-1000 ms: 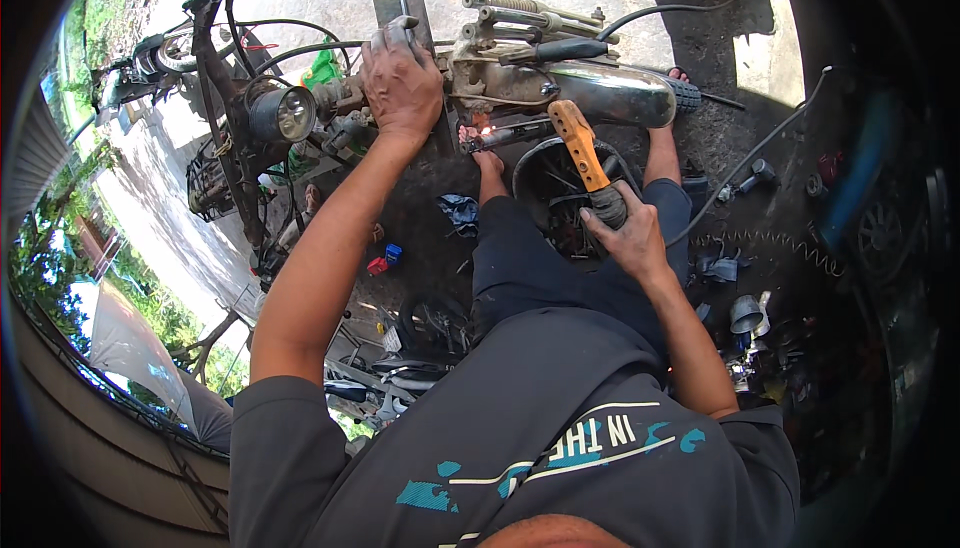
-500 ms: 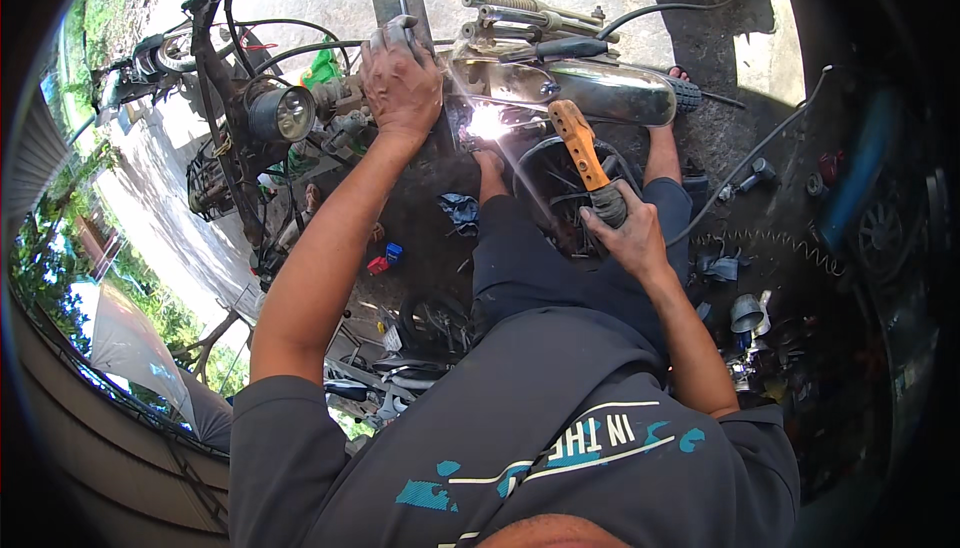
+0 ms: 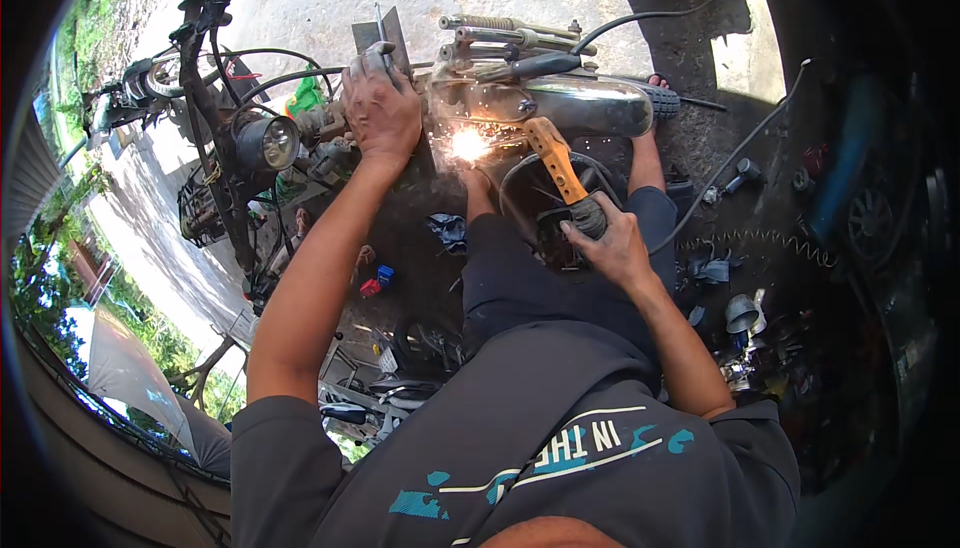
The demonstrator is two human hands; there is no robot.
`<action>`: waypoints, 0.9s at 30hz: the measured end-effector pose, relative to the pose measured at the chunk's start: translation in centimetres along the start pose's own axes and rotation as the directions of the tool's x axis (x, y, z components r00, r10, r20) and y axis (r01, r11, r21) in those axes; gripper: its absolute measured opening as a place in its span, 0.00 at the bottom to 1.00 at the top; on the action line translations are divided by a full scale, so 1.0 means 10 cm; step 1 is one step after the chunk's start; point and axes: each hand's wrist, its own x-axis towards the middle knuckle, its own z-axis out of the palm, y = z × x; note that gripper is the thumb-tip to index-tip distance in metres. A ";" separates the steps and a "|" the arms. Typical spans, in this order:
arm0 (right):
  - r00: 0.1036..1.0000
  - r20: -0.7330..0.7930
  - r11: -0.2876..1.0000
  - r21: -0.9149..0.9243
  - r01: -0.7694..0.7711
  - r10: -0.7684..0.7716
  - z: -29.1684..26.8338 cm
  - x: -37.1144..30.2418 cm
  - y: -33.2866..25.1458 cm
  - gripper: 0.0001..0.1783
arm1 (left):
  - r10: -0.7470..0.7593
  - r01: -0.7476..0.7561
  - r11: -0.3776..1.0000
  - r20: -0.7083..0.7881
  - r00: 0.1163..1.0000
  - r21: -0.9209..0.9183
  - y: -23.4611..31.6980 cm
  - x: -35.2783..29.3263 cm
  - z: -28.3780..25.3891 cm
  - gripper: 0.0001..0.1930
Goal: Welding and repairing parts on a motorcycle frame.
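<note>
My right hand (image 3: 608, 238) is closed round the dark grip of an orange welding electrode holder (image 3: 556, 160), which points up and to the left. Left of the holder's head is a bright welding glare (image 3: 468, 144) throwing orange sparks; the glare hides the exact spot being struck. My left hand (image 3: 382, 113) has its fingers curled over a dark metal plate (image 3: 400, 43), which stands beside the glare; a thin rod sticks up past the fingers. Just beyond the sparks lies a shiny metal motorcycle part (image 3: 590, 106), long and rounded.
A motorcycle frame with a round headlight (image 3: 268, 142) stands at left. Fork tubes (image 3: 500, 36) and a black-handled cable (image 3: 548, 64) lie at the far side. My legs straddle a wheel (image 3: 560, 198). A coiled wire (image 3: 760, 241) and a metal cup (image 3: 741, 314) lie at right.
The glare has turned from a white arc into a smaller, orange spray of sparks. The whole view has shifted slightly; both hands keep their grip.
</note>
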 end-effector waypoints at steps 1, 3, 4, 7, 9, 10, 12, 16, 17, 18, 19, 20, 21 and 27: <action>1.000 -0.015 1.000 -0.004 0.000 0.000 0.00 -0.01 0.02 0.24 | 0.007 -0.007 1.000 -0.007 1.000 -0.012 0.03 0.00 -0.01 0.18; 1.000 -0.011 0.999 -0.041 -0.006 0.006 -0.04 -0.01 0.03 0.25 | 0.004 0.002 0.996 0.070 0.998 -0.088 0.06 0.06 -0.05 0.17; 0.996 0.013 0.986 -0.141 -0.084 0.086 -0.09 -0.03 -0.10 0.26 | -0.008 0.012 0.999 0.103 0.995 -0.039 0.00 0.02 -0.02 0.17; 0.999 -0.021 0.999 0.013 0.049 -0.049 -0.13 -0.07 -0.04 0.24 | -0.007 0.007 1.000 -0.010 1.000 0.019 -0.06 -0.02 0.01 0.18; 0.999 -0.045 1.000 0.001 0.021 -0.021 -0.28 -0.12 -0.04 0.24 | -0.073 0.082 0.994 0.122 0.990 -0.066 0.09 0.00 -0.04 0.21; 0.996 -0.072 0.999 0.020 0.047 -0.045 -0.32 -0.14 -0.03 0.24 | -0.091 0.101 0.993 0.146 0.985 -0.059 0.06 0.03 -0.06 0.21; 0.991 -0.109 0.996 0.030 0.084 -0.080 -0.41 -0.16 -0.01 0.25 | -0.119 0.124 0.992 0.165 0.979 -0.024 0.00 0.01 -0.05 0.22; 0.970 -0.222 0.992 0.050 0.114 -0.100 -0.71 -0.21 0.05 0.24 | -0.119 0.132 0.989 0.185 0.975 -0.059 0.08 0.01 -0.07 0.21; 0.956 -0.277 0.993 0.038 0.114 -0.099 -0.78 -0.21 0.05 0.24 | -0.116 0.129 0.989 0.178 0.977 -0.066 0.08 0.01 -0.08 0.21; 0.923 -0.359 0.987 0.022 0.159 -0.141 -0.84 -0.17 0.12 0.23 | -0.125 0.137 0.989 0.203 0.971 -0.049 0.08 0.01 -0.07 0.20; 0.921 -0.360 0.986 0.018 0.167 -0.150 -0.95 -0.10 0.05 0.23 | -0.139 0.148 0.989 0.225 0.964 -0.025 0.05 0.01 -0.07 0.20; 0.908 -0.410 0.983 0.119 0.140 -0.080 -1.10 -0.03 -0.07 0.22 | -0.133 0.143 0.989 0.218 0.967 -0.035 0.02 0.00 -0.07 0.20; 0.893 -0.449 0.968 0.221 0.117 -0.005 -1.22 0.09 -0.13 0.21 | -0.139 0.149 0.988 0.213 0.967 -0.033 -0.01 0.00 -0.05 0.20; 0.857 -0.507 0.993 0.009 0.117 -0.096 -2.18 1.25 0.04 0.24 | -0.171 0.179 0.984 0.259 0.951 -0.007 0.06 0.02 -0.08 0.22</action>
